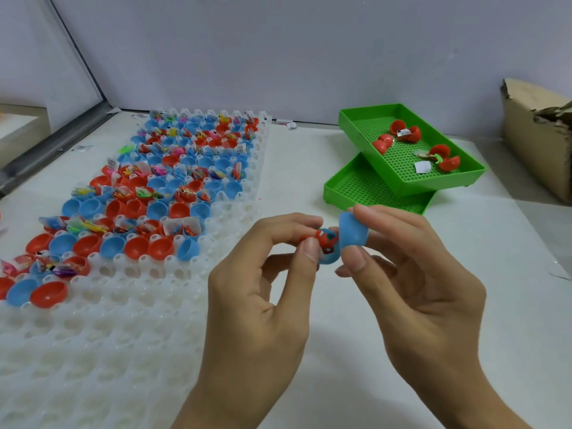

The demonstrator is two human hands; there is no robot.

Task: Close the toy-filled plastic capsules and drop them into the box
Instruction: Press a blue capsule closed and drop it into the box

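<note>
Grip: my left hand (266, 267) pinches the blue capsule half (328, 258) that carries the red toy (323, 241), thumb on its near edge; my right hand (411, 274) pinches the blue cap (353, 235) between thumb and fingers.
Key relation: cap sits just to the right of the filled half, nearly touching, open mouth turned left toward it; I judge the closing push runs sideways, hand to hand.
Snag: toy pokes out past the rim toward the cap; it probably needs tucking in before the halves can snap.
Nearer hand: both meet at the middle; the cardboard box (538, 134) lies far right, so my right hand is nearer for the drop.
Materials: halves are smooth, thin, glossy plastic cups, round; toy is small, hard and spiky.
Supply: white dimpled tray (123, 335) on my left holds many open red and blue halves (154, 193), some filled with bagged toys.
Elsewhere: two stacked green perforated trays (399, 181), the upper one holding a few open red capsules (405, 133).
</note>
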